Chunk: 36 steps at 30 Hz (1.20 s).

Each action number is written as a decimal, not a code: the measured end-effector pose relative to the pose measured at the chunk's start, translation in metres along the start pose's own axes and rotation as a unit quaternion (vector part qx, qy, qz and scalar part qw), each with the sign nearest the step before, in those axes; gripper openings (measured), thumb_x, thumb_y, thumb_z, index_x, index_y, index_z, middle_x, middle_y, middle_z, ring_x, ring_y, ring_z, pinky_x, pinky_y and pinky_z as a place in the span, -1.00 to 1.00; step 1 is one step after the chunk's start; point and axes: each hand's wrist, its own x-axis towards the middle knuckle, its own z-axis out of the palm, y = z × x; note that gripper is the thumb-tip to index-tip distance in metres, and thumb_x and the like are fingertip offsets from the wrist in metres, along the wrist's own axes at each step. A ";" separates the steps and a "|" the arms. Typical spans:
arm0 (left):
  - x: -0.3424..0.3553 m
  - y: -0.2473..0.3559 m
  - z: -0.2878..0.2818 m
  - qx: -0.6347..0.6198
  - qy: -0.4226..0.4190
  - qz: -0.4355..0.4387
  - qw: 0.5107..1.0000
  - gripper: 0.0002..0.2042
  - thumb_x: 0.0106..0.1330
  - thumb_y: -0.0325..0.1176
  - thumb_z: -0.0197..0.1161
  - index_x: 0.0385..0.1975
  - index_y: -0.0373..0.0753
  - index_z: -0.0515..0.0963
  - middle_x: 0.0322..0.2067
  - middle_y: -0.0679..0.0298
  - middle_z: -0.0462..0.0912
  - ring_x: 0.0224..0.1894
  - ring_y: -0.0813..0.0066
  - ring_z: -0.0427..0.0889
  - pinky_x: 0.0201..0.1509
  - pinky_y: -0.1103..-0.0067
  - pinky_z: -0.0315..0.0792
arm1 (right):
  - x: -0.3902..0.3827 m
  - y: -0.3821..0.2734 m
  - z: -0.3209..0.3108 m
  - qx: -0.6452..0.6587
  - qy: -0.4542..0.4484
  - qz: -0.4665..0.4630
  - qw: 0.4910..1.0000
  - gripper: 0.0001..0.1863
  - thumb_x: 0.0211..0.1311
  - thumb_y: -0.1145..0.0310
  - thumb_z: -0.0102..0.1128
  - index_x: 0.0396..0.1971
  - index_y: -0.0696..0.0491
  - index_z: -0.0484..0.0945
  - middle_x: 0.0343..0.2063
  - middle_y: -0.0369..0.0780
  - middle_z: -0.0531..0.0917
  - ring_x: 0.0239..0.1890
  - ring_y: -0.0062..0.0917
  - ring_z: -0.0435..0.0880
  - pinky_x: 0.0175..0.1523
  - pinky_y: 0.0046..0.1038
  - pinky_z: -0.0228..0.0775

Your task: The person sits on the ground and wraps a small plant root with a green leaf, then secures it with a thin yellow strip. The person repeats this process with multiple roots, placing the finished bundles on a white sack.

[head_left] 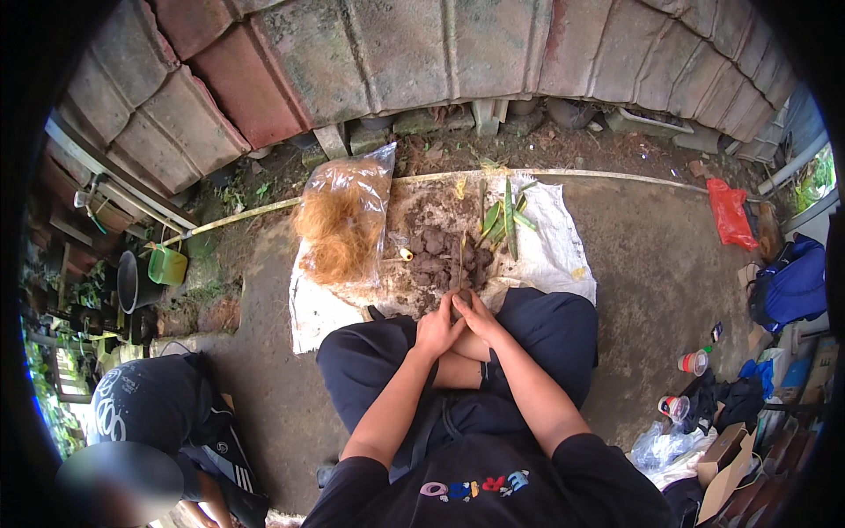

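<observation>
My left hand and my right hand meet in front of my crossed legs, fingers closed together around the base of a thin stem. A dark lump, seemingly soil, shows between the fingers; most of it is hidden. Just beyond lies a heap of dark, clumpy soil on a spread white sack. Long green leaf pieces rest to the right of the heap. To the left, light brown fibre sits partly in a clear plastic bag. A small pale spool-like roll lies between fibre and soil.
Another person bends down at the lower left. A bamboo pole edges the concrete floor, with roof tiles beyond. A red plastic bag, blue backpack, cups and open cardboard box are at right; a black bucket stands left.
</observation>
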 end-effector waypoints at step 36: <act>0.057 -0.041 -0.002 -0.587 0.198 -0.250 0.744 -0.31 0.50 0.19 -0.42 -0.13 -0.37 0.50 -0.15 0.07 0.60 -0.09 0.24 0.57 0.11 0.38 0.46 | -0.002 -0.049 0.029 -0.329 -0.103 -0.250 0.905 0.11 0.19 -0.51 -0.41 0.44 0.16 -0.13 0.43 0.08 -0.11 0.48 0.02 -0.19 0.42 0.21 -0.44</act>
